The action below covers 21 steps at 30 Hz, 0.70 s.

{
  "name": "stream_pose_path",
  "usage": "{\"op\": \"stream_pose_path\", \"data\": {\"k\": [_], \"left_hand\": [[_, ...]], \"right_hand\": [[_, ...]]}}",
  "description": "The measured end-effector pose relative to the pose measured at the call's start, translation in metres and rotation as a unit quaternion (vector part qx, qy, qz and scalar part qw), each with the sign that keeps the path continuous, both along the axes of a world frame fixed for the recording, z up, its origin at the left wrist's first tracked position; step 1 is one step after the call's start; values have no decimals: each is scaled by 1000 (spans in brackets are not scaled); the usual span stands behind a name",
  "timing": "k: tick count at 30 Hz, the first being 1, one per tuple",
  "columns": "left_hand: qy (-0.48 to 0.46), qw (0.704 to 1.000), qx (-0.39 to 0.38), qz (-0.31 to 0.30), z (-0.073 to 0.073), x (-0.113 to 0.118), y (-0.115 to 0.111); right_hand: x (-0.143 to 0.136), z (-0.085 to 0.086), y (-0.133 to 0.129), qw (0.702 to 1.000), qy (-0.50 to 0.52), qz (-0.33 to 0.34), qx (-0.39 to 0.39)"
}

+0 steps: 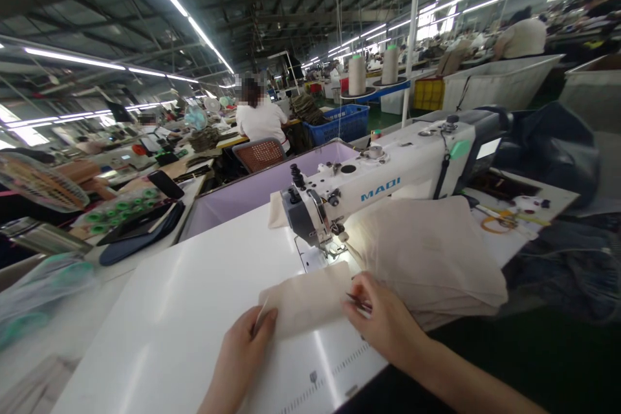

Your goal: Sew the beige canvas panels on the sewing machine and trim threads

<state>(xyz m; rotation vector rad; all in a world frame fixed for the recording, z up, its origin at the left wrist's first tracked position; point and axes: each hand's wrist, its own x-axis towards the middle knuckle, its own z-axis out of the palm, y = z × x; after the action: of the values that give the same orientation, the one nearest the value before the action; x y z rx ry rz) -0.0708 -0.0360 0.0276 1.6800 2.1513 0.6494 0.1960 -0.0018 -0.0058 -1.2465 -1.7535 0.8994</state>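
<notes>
A beige fabric piece (310, 297) lies on the white sewing table, just in front of the sewing machine's needle area. My left hand (250, 343) pinches its left edge between thumb and fingers. At the right end of the fabric, my right hand (381, 320) is closed around a small dark pointed tool (358, 301); whether it is tweezers or thread snips is unclear. The white sewing machine (378, 174) stands directly beyond both hands, with its lamp lit over the needle. A stack of larger beige fabric panels (436, 252) rests to the right, under the machine's arm.
Yellow-handled scissors (502, 223) lie at the table's right end. A lilac-lined bin (233, 200) adjoins the far edge. Thread cones (357, 74) stand behind the machine, near a blue crate (339, 124). A fan (41, 184) is on the left; a person in white (262, 119) sits ahead.
</notes>
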Motion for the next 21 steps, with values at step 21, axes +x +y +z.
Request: {"op": "stream_pose_path", "data": {"k": [21], "left_hand": [[44, 993, -106, 13, 5, 3, 0]], "right_hand": [[-8, 29, 11, 977, -188, 75, -69]]}}
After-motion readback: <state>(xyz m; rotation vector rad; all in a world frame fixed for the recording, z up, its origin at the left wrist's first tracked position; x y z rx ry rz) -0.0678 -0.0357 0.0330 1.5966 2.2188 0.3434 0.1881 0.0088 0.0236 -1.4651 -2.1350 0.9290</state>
